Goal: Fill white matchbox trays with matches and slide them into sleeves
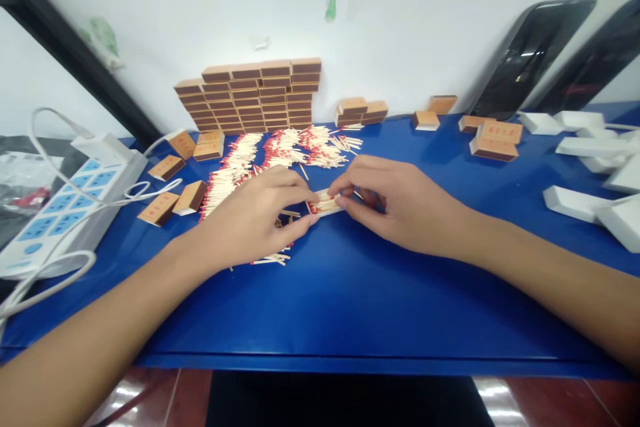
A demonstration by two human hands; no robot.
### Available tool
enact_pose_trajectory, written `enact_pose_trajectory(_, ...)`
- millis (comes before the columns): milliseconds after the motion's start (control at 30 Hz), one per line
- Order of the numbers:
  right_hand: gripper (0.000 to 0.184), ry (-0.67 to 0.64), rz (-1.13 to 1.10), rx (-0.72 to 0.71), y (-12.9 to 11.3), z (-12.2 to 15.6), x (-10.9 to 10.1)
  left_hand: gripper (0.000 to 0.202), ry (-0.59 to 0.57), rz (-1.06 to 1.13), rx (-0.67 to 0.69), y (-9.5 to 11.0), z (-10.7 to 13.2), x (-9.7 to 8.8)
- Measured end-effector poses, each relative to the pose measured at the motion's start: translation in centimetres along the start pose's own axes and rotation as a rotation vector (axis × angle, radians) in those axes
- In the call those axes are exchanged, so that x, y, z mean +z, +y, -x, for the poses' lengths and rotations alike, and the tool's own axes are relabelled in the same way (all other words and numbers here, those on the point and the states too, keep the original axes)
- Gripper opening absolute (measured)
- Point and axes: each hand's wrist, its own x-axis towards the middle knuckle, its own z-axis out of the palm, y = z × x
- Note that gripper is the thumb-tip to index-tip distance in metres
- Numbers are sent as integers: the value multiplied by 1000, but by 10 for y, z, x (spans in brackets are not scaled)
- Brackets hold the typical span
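Observation:
My left hand [255, 217] and my right hand [395, 203] meet over a small white matchbox tray [326, 203] filled with red-tipped matches, low on the blue table [350, 307]. Both hands pinch the tray by its ends, thumb and fingers closed on it. Loose matches [273, 257] lie under and beside my left hand. A wide heap of loose matches [280, 153] spreads just behind the hands.
A wall of stacked matchboxes [255, 97] stands at the back against the white wall. Single matchboxes [493, 140] lie scattered left and right. White inner trays [585, 203] pile up at the right. A white power strip [65, 207] with cables rests at the left edge.

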Motion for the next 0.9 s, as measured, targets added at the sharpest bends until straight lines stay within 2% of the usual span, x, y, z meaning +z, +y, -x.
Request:
enact_pose_trajectory(67,18,-6,25,17,1,1,0,25,16,-9,15,0,0,0)
enact_pose_trajectory(233,23,-134,32,45,2,1,-2,24,42,-24,18,-1,0,0)
enact_pose_trajectory(900,22,-233,26,71,-3,-2,-10,26,-8,-50,-12,-1,1,-2)
